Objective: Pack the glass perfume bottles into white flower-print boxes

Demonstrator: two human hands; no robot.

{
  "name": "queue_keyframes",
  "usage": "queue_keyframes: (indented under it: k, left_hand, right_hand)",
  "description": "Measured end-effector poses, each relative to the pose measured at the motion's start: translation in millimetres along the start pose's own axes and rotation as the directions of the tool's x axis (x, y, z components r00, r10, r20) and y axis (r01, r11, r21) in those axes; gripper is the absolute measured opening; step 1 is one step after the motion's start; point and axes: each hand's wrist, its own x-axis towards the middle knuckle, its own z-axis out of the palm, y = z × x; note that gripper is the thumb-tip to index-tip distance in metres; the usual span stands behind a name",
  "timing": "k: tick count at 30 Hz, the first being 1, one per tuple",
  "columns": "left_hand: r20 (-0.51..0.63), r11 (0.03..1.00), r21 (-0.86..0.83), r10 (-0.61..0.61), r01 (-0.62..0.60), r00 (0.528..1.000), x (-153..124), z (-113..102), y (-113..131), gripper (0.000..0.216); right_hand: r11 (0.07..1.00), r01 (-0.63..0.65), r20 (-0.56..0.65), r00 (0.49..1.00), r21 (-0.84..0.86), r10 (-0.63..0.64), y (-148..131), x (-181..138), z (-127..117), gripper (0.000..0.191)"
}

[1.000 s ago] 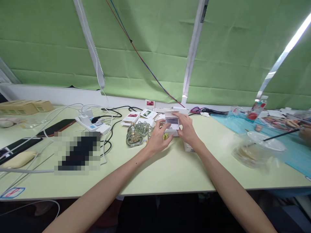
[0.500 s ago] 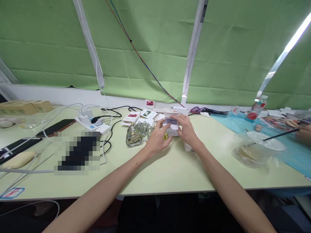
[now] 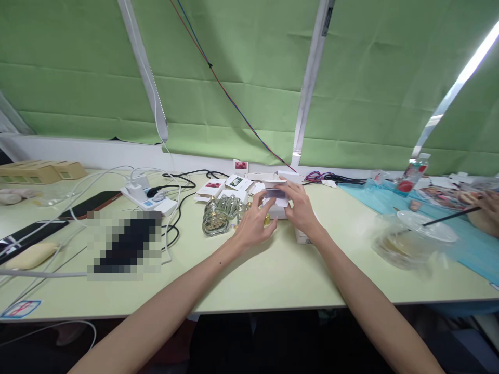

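Observation:
Both of my hands hold a small white carton (image 3: 276, 201) with its end flaps raised, its dark inside facing me. My left hand (image 3: 254, 221) grips the left side with curled fingers, and my right hand (image 3: 301, 206) has its fingers around the right side and top. Just left of my left hand stand several clear glass bottles (image 3: 215, 222) with gold necks. Flat white boxes (image 3: 210, 189) with flower pictures lie behind them. Under my right wrist another white box (image 3: 302, 237) with a barcode is partly hidden.
To the left are a power strip (image 3: 145, 200), tangled cables and phones (image 3: 37, 232). At right stands a lidded plastic bowl (image 3: 409, 244) with a black straw, on or beside a blue sheet (image 3: 463, 248). Another person's hand (image 3: 485, 210) is at the far right.
My hands stay on the carton with only slight finger shifts, and its front flap sits a little lower. The other person's hand at far right has moved up.

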Motion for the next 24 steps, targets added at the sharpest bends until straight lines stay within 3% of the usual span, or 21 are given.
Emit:
queue_keyframes:
  k: [16,24]
  left_hand:
    - [0.087,0.996,0.081,-0.035,0.028,0.996,-3.2,2.5,-6.8,0.06]
    - [0.149,0.994,0.107,-0.034,0.018,0.988,-0.8,-2.5,-3.3,0.049]
  right_hand:
    - [0.998,-0.057,-0.018,0.998,0.014,0.057,10.0,-2.0,5.6,0.059]
    - [0.991,-0.127,-0.009,0.992,0.027,0.128,15.1,-2.9,6.3,0.063]
